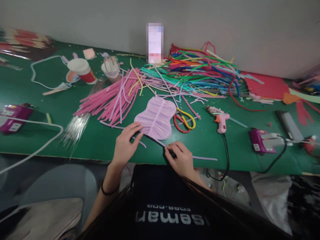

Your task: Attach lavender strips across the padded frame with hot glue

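Note:
A lilac butterfly-shaped piece [163,116] made of fuzzy strips lies on the green table in front of me. My left hand [127,141] pinches its lower left edge between thumb and fingers. From the piece's lower edge a lilac pipe cleaner [157,140] runs down to the right, and its far part is between the closed fingers of my right hand [179,157]. Scissors with red and yellow handles [188,121] lie right of the piece, partly covered by it. Another lilac pipe cleaner [206,158] lies beyond my right hand.
Pink pipe cleaners [107,100] and a multicoloured heap [200,73] spread behind. A pink glue gun [221,120] with a black cord lies right, near a purple power socket [261,141]. A paper cup [81,70] stands back left; a lit phone [155,41] leans at the wall.

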The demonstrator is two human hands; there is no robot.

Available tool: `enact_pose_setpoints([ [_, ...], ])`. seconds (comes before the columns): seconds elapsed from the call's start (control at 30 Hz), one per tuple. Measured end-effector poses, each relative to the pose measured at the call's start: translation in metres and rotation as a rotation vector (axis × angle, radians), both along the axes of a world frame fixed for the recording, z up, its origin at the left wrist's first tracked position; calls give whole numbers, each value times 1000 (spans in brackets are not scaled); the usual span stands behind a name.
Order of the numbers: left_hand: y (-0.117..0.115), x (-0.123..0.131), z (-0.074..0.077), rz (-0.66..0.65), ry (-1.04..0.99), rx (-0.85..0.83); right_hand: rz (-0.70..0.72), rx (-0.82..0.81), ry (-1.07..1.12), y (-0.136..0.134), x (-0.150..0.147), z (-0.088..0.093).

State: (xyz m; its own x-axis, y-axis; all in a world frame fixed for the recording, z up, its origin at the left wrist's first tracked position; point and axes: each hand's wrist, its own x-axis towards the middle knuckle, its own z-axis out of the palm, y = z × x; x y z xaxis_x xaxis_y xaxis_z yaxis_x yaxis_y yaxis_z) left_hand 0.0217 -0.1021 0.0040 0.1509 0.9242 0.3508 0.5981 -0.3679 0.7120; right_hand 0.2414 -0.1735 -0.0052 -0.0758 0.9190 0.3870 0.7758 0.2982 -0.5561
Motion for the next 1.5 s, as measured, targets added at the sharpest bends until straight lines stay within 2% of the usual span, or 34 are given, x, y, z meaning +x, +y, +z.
enact_pose_setpoints([
  [0.13, -21, 3, -1, 84, 78, 117, 6, -38, 13, 0, 0, 2],
  [0.27, -43, 11, -8, 71, 156, 144, 6, -40, 9, -1, 0, 2],
  [0.37, -49, 15, -13, 48, 212, 155, 0, -41, -7, -1, 0, 1],
  [0.57, -42, 14, -21, -71, 334, 150, 26, -40, -25, -2, 3, 3],
  [0.93, -41, 15, -24, -89, 385, 142, 157, -54, -145, 5, 18, 12],
  [1.2, -41, 13, -25, -73, 413, 186, 159, -25, -129, 12, 21, 13],
  [1.37, -26, 10, -16, 30, 277, 201, 163, -33, -146, 12, 20, 14],
  [1.5, -8, 7, -5, -21, 212, 117, 160, -36, -155, 12, 20, 14],
])
